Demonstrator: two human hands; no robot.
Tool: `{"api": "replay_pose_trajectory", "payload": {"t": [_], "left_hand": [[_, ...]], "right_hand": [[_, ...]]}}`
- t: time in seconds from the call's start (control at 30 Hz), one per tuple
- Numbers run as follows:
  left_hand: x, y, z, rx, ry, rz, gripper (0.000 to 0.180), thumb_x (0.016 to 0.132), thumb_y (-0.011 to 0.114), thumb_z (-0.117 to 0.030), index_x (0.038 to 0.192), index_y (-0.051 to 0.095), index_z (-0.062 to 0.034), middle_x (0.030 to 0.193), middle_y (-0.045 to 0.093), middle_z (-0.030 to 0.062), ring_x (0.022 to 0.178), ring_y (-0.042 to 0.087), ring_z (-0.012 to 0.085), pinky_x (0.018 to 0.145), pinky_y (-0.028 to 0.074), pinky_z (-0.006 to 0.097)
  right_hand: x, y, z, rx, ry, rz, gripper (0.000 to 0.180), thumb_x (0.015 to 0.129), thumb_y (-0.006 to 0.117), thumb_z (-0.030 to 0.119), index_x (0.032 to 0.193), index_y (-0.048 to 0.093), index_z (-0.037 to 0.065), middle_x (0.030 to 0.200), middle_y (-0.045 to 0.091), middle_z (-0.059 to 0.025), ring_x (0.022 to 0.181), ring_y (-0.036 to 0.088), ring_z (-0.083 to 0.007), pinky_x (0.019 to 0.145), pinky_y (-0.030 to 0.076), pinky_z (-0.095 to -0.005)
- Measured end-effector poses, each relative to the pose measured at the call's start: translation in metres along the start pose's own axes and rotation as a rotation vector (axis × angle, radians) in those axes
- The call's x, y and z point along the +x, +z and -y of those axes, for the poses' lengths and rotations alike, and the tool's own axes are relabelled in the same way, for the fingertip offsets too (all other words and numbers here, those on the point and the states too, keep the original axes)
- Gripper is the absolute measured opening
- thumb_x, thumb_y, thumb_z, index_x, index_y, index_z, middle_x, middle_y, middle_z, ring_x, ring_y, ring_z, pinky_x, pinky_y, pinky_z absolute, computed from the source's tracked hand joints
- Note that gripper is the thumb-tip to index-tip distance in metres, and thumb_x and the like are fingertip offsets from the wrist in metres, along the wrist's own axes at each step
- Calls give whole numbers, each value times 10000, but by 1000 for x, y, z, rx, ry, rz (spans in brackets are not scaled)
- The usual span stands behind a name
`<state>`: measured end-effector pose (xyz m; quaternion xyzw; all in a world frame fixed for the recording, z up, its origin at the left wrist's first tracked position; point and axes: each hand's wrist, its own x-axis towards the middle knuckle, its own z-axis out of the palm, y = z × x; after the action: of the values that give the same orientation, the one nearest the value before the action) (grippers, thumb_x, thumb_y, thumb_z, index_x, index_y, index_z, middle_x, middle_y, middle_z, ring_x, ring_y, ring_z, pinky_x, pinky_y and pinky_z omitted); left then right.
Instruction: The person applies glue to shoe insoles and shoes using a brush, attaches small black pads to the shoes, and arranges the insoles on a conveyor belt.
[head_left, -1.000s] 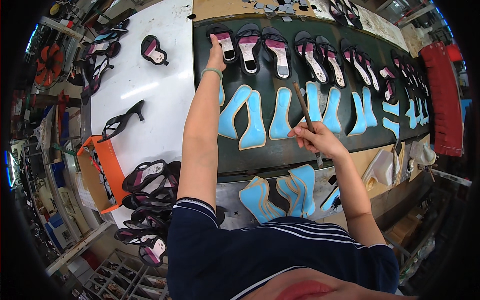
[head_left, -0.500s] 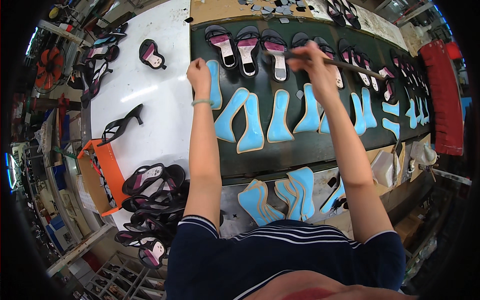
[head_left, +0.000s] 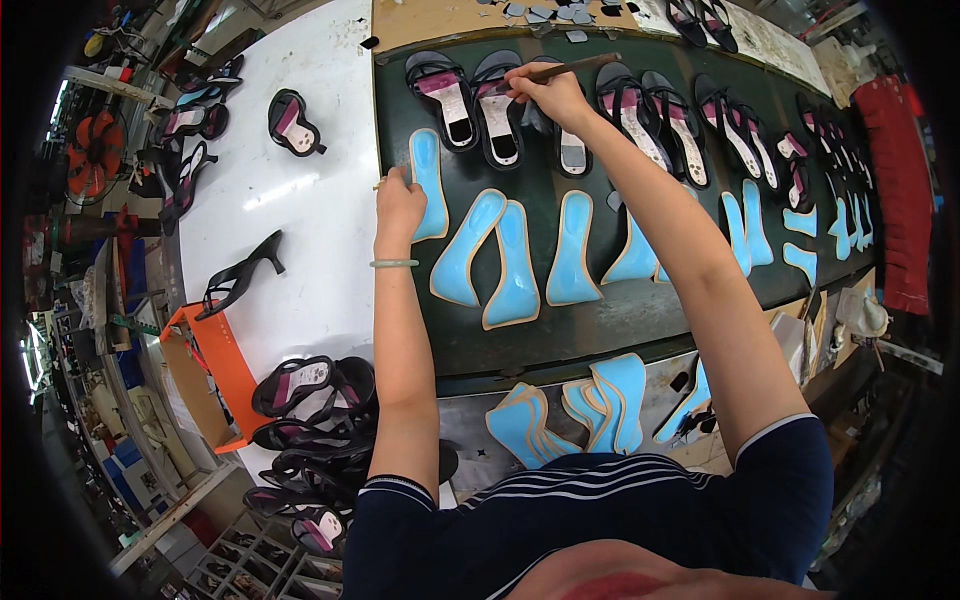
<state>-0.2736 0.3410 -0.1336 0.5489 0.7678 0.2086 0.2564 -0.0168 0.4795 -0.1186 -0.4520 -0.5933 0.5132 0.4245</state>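
Note:
My right hand [head_left: 548, 97] grips a brown-handled brush [head_left: 592, 65], its tip low over the second black strappy sandal [head_left: 503, 112] in a row on the dark green surface. The open toe of that sandal shows a white and purple inner sole. My left hand [head_left: 399, 208] has its fingers curled at the left edge of a light blue insole [head_left: 428, 190]; whether they hold anything is hidden. To the left of the brush is another sandal [head_left: 444, 105]. Several blue insoles with tan rims, one of them a wide-ended insole [head_left: 514, 265], lie nearer me.
A white tabletop [head_left: 320, 220] at left bears loose sandals, an orange box [head_left: 225, 375] and a pile of sandals [head_left: 315, 430]. Stacked blue insoles [head_left: 605, 405] lie on the near ledge. Grey scraps [head_left: 575, 14] are scattered at the back. A red padded roll [head_left: 888, 190] stands at right.
My right hand has moved left with the brush, from the middle sandals to the second one. My left hand has come back toward me, beside the leftmost insole. The whole view has shifted slightly.

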Motion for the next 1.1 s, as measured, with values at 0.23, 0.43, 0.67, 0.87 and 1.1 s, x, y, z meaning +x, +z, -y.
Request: {"api": "replay_pose_trajectory", "payload": {"t": [0.23,0.43,0.67,0.87,1.1], "left_hand": [[3,4,3,-52,-44,62,376,825,470,-38,1176,510,92,1141,544,299,1063,544,411,918,444,435],[2,0,-7,-98,-87,114,421,813,463,-25,1220,484,79,1066,585,296,988,588,401,888,458,431],[0,-1,8,-94,-35,220,613,750,524,-26,1337,353,20,934,618,249,883,621,378,836,475,406],[-2,-20,8,-221,-5,305,716,700,569,25,1369,320,-36,819,566,133,774,596,276,751,470,375],[-5,-30,18,-516,0,345,768,655,563,85,1374,339,-66,877,586,91,820,540,186,778,423,284]], "right_hand": [[10,-1,-2,21,42,44,163,856,599,54,961,664,-52,835,679,-104,722,657,-142,649,538,-259],[19,-12,15,-7,134,86,159,796,588,49,871,676,-61,775,675,-109,656,660,-168,587,527,-265],[20,-12,33,-67,107,-33,152,775,611,82,820,684,-44,731,677,-120,605,672,-176,544,525,-269],[12,3,36,-177,159,15,164,804,585,81,836,667,-57,745,668,-123,595,666,-194,512,527,-288],[-60,-38,164,253,28,-176,181,801,607,130,818,635,-49,712,657,-151,542,634,-216,500,518,-301]]}}
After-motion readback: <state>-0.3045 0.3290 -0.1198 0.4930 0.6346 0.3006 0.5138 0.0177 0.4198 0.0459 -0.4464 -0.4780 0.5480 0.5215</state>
